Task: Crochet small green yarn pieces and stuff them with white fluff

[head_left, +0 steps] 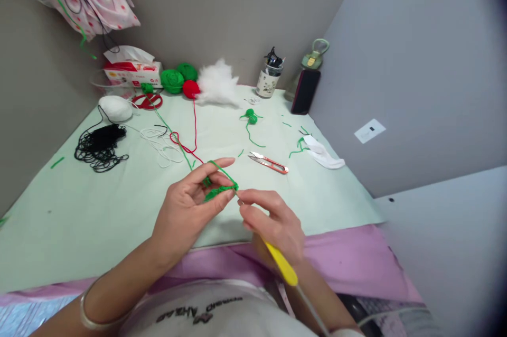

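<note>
My left hand (190,199) pinches a small piece of green crochet work (217,192) between thumb and fingers, and green yarn runs over its raised index finger. In my right hand (273,221) is a crochet hook with a yellow handle (282,264). The hook's thin metal shaft meets the edge of the green piece, close to my left thumb. Its very tip is too small to make out. Part of the crochet work is hidden behind my left fingers. A green strand stretches from the left hand toward the back left of the table.
Thread snips (269,163) lie just beyond my hands. Farther back are green yarn balls (172,81), a red ball (190,89), white stuffing (219,83), red-handled scissors (147,101), a tissue box (132,74), a pen jar (268,81) and a phone (306,92). Black yarn (102,147) lies left.
</note>
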`<control>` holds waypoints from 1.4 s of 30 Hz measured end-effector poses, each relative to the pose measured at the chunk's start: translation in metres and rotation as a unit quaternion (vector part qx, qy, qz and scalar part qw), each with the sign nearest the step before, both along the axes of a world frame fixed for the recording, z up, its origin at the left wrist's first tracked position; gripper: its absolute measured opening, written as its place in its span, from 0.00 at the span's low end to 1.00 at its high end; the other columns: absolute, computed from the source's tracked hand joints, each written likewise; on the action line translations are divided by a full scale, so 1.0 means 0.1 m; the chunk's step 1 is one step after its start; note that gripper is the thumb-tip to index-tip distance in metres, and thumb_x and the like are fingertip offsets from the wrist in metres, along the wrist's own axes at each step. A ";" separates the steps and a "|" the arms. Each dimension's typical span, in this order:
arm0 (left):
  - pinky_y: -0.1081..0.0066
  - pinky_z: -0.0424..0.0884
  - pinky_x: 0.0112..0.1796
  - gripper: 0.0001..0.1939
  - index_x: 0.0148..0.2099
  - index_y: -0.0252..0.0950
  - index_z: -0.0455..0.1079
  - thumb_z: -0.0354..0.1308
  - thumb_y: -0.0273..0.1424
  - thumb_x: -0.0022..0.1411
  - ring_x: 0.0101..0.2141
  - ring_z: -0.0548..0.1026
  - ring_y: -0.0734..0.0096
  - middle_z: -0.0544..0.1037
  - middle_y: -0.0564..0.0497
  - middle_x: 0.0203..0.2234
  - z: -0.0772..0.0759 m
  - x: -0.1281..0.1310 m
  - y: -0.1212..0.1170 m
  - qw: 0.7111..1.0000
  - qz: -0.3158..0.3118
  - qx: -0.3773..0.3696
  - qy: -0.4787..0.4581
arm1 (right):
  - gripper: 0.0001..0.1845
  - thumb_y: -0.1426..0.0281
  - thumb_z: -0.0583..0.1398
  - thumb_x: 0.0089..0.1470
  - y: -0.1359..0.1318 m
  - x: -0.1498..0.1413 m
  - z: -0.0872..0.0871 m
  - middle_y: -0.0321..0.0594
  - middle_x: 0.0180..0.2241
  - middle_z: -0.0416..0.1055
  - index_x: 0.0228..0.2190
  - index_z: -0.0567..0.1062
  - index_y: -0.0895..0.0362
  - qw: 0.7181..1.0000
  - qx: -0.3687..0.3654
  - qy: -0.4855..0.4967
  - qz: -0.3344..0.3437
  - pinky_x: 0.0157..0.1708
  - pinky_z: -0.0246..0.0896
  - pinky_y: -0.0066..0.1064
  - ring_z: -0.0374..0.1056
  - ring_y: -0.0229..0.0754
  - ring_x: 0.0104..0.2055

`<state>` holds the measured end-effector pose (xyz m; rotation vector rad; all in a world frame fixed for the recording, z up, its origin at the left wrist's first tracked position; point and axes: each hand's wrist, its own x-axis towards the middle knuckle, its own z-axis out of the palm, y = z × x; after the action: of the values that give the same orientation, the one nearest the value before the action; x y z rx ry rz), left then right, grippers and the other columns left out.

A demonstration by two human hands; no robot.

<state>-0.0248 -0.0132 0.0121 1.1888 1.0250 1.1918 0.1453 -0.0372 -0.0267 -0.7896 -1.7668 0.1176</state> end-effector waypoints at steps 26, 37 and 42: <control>0.78 0.70 0.40 0.21 0.57 0.50 0.81 0.73 0.30 0.62 0.35 0.72 0.78 0.74 0.57 0.33 -0.13 0.04 -0.01 0.992 -0.012 -0.064 -0.109 | 0.18 0.77 0.60 0.67 0.12 -0.01 -0.05 0.43 0.45 0.82 0.54 0.79 0.49 0.998 0.056 -0.005 -0.013 0.36 0.80 0.33 0.80 0.42 0.41; 0.73 0.69 0.39 0.37 0.68 0.44 0.72 0.76 0.34 0.58 0.33 0.71 0.75 0.75 0.56 0.32 -0.05 -0.02 0.03 0.949 -0.148 -0.199 -0.196 | 0.21 0.79 0.60 0.67 0.13 -0.01 -0.08 0.41 0.45 0.81 0.56 0.80 0.47 0.998 0.039 0.050 0.014 0.38 0.80 0.33 0.80 0.41 0.43; 0.71 0.67 0.39 0.39 0.69 0.44 0.70 0.75 0.31 0.57 0.33 0.70 0.73 0.74 0.56 0.32 -0.04 -0.06 0.08 0.962 -0.136 -0.166 -0.170 | 0.18 0.76 0.60 0.68 0.11 0.04 0.00 0.42 0.45 0.84 0.53 0.82 0.48 0.984 -0.042 0.151 0.083 0.38 0.80 0.37 0.81 0.44 0.44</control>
<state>-0.0310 -0.0056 0.0082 0.7955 0.7374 0.9228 0.1494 -0.0263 -0.0264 -0.6459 -1.5422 0.4061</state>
